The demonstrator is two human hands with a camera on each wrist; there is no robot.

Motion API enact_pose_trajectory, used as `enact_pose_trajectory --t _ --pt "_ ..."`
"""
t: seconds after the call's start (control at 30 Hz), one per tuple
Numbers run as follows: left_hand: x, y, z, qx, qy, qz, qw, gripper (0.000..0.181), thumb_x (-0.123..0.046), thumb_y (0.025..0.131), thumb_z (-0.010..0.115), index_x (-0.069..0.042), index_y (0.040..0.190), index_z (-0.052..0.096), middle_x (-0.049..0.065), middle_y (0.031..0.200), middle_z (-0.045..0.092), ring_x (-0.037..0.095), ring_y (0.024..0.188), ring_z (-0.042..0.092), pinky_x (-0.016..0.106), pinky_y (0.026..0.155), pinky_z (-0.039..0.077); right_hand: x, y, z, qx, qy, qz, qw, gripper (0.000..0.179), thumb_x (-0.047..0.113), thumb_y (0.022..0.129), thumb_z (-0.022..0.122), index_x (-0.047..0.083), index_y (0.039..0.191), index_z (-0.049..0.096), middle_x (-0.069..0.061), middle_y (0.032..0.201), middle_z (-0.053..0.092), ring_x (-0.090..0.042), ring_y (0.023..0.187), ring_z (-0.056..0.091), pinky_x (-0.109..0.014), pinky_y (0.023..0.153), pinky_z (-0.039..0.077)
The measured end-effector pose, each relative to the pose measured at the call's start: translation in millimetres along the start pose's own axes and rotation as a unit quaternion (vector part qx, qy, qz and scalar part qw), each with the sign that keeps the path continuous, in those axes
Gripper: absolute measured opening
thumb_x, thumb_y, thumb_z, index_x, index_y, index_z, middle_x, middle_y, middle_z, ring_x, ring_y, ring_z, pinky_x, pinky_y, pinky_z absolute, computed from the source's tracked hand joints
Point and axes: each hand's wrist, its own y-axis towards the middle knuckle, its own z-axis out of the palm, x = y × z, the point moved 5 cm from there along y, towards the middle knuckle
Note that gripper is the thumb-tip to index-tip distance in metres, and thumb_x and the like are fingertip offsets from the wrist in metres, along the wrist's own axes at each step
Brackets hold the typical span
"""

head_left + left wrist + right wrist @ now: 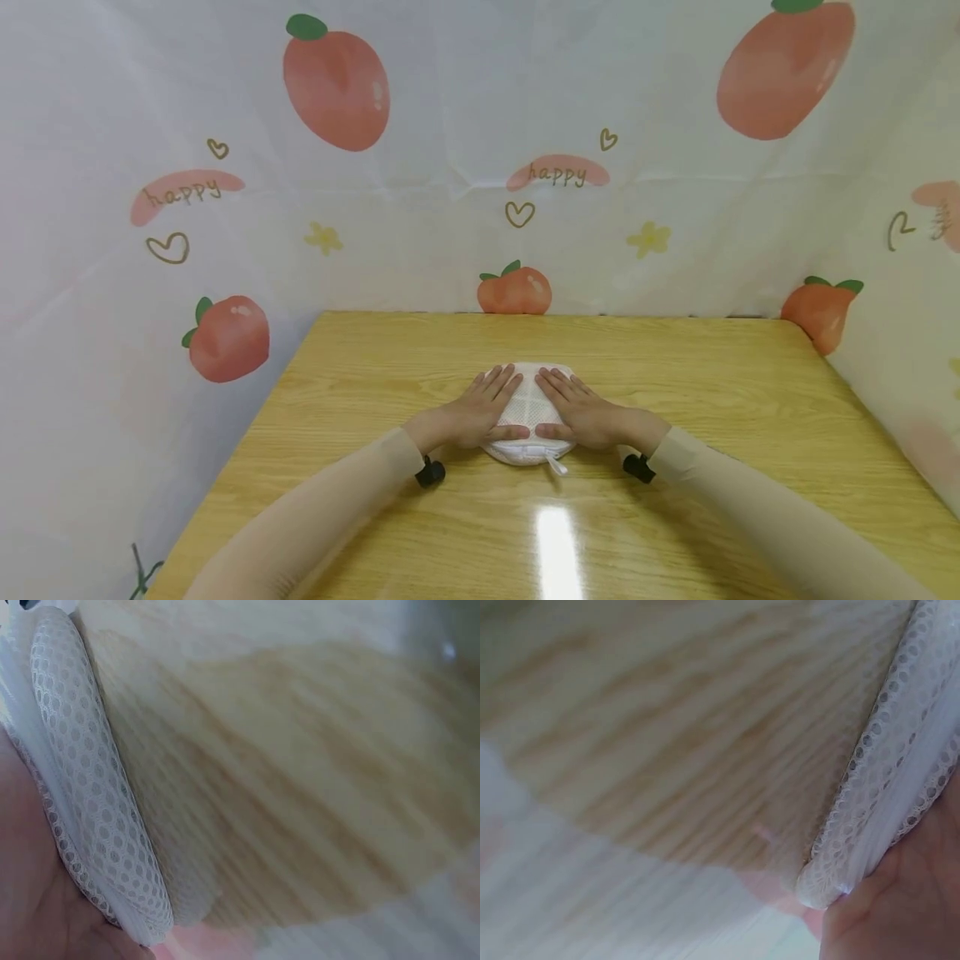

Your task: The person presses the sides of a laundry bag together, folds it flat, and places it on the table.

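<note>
A white mesh laundry bag with a zipper lies on the wooden table, a small white pull tab hanging off its front edge. My left hand rests flat on the bag's left side, fingers straight. On the right side my right hand lies the same way, and the two thumbs point toward each other near the front. In the left wrist view the honeycomb mesh and zipper seam run beside the palm. The right wrist view shows the bag's mesh edge against the other palm. Whatever is inside the bag cannot be made out.
The wooden table reaches back to a white curtain printed with fruit, hearts and "happy". More printed cloth stands along the left and right sides. Each wrist carries a small black device. A bright reflection lies on the near tabletop.
</note>
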Motion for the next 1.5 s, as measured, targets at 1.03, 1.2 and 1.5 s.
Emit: enact_pose_trajectory --t 1.03,1.2,1.5 --pt "-26.4 -30.7 -42.7 -0.132 0.031 0.145 0.98 0.066 -0.044 0.109 0.053 -0.015 0.164 0.031 0.009 0.17 0.029 0.024 0.158 0.023 0.048 0.128 0.013 0.8 -9.1 -94.0 -0.089 0.079 -0.042 0.992 0.066 0.038 0.111 0.05 0.008 0.165 0.027 -0.022 0.17 0.021 -0.046 0.155 0.02 -0.07 0.119 0.022" --pt "-50.2 -37.4 -38.7 -0.135 0.104 0.228 0.9587 0.065 -0.044 0.109 0.054 -0.014 0.163 0.035 0.006 0.168 0.034 0.018 0.157 0.025 0.041 0.128 0.016 -2.8 6.8 -97.3 -0.074 0.055 -0.056 0.9942 0.063 0.037 0.112 0.048 0.009 0.165 0.029 -0.017 0.17 0.025 -0.041 0.157 0.018 -0.066 0.122 0.019" --pt "-71.0 -27.0 -16.5 -0.077 0.244 0.267 0.929 0.077 -0.055 0.109 0.043 -0.011 0.168 0.018 0.003 0.174 0.014 0.017 0.16 0.008 0.037 0.129 0.005 2.7 38.8 -81.4 -0.027 0.072 -0.061 0.9952 0.063 0.044 0.112 0.046 0.018 0.167 0.028 -0.005 0.173 0.022 -0.036 0.16 0.008 -0.063 0.125 0.01"
